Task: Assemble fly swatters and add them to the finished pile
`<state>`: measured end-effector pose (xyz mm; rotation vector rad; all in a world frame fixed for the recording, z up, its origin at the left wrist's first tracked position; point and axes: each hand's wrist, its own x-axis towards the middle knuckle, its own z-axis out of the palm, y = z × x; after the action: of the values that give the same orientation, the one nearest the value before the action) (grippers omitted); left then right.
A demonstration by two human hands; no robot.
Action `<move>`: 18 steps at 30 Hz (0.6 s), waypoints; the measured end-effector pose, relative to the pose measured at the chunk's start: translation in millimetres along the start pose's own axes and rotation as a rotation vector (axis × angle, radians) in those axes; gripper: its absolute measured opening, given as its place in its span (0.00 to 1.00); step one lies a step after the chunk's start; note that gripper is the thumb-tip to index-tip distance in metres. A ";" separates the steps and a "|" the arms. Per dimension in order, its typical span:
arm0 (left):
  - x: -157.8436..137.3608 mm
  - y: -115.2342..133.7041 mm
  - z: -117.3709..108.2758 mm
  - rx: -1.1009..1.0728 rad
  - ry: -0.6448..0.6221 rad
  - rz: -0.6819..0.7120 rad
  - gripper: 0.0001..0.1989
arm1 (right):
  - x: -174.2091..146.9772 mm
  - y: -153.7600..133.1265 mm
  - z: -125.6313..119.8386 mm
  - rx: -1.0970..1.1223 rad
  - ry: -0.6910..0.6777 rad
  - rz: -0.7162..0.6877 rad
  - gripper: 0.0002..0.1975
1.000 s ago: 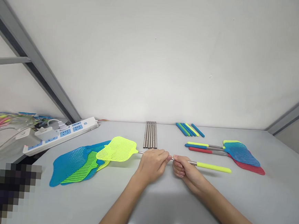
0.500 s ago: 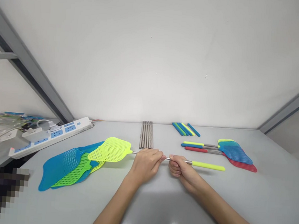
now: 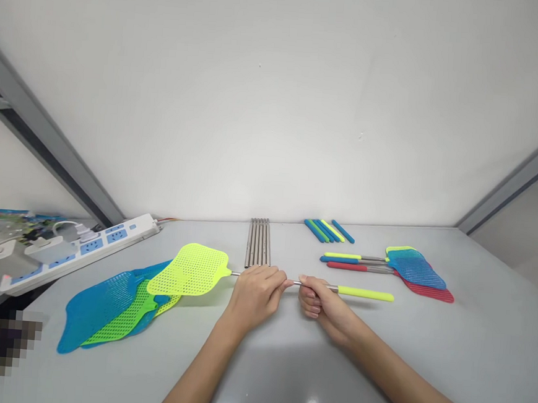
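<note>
A yellow fly swatter (image 3: pixel 193 269) with a metal rod and a yellow grip (image 3: pixel 366 293) is held level above the grey table. My left hand (image 3: pixel 257 294) is closed around the rod on the side near the mesh head. Closer to the grip, my right hand (image 3: pixel 317 298) wraps the same rod, thumb on top. A short stretch of bare metal shows between the two hands. Behind my left hand lie several metal tubes (image 3: pixel 259 243) in a row. Several blue, green and yellow foam grips (image 3: pixel 327 231) rest at the back of the table.
Loose swatter heads in blue (image 3: pixel 97 303) and green (image 3: pixel 124 317) overlap on the left. A white power strip (image 3: pixel 141 227) with plugs lies behind them. To the right, swatters with blue (image 3: pixel 415 269) and red (image 3: pixel 434 293) heads are stacked. A white wall (image 3: pixel 277 103) closes the back.
The whole view has shifted slightly, with most things appearing a little further left. Both hands keep their hold on the swatter's rod, and the gap between them looks slightly wider.
</note>
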<state>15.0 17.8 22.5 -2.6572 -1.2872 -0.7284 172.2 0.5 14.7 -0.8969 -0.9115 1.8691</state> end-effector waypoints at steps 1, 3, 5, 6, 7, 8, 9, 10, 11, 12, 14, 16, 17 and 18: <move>-0.2 0.1 0.4 0.007 0.015 -0.007 0.14 | 0.6 1.0 -1.0 0.008 -0.010 0.003 0.18; -0.9 0.6 0.6 0.016 0.043 -0.021 0.14 | 2.4 4.4 -3.1 0.015 -0.033 0.000 0.19; -1.8 0.9 0.2 0.013 0.062 -0.030 0.13 | 4.9 8.8 -5.0 0.013 -0.039 -0.017 0.20; -2.3 0.8 -0.2 0.008 0.067 -0.034 0.12 | 6.2 10.8 -5.6 0.013 -0.035 -0.026 0.21; -2.6 0.7 -0.6 0.002 0.071 -0.036 0.12 | 7.4 12.5 -6.1 0.017 -0.029 -0.032 0.21; -2.9 0.6 -0.9 -0.005 0.075 -0.038 0.11 | 8.3 13.7 -6.5 0.022 -0.024 -0.034 0.22; -3.2 0.5 -1.1 -0.010 0.078 -0.038 0.11 | 8.8 14.4 -6.7 0.028 -0.020 -0.035 0.22; -3.4 0.4 -1.2 -0.013 0.081 -0.037 0.11 | 9.0 14.7 -6.8 0.034 -0.018 -0.035 0.23; -3.6 0.5 -1.2 -0.014 0.084 -0.036 0.11 | 8.9 14.7 -6.9 0.037 -0.017 -0.037 0.23; -3.8 0.8 -1.0 -0.014 0.085 -0.037 0.11 | 8.6 14.5 -6.9 0.038 -0.019 -0.040 0.23; -4.2 1.8 -0.6 -0.014 0.084 -0.039 0.11 | 7.5 14.1 -6.9 0.035 -0.022 -0.053 0.23; -4.5 3.2 -0.2 -0.019 0.080 -0.046 0.11 | 6.6 14.0 -7.0 0.033 -0.024 -0.069 0.23; -4.6 3.9 -0.1 -0.026 0.079 -0.050 0.11 | 6.2 14.0 -7.1 0.033 -0.025 -0.075 0.22; -4.7 4.5 -0.1 -0.035 0.079 -0.052 0.11 | 6.0 14.0 -7.1 0.032 -0.027 -0.077 0.22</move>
<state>15.9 11.6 20.9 -2.6017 -1.3404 -0.8614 170.7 2.3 -1.9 -0.8076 -0.9173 1.8288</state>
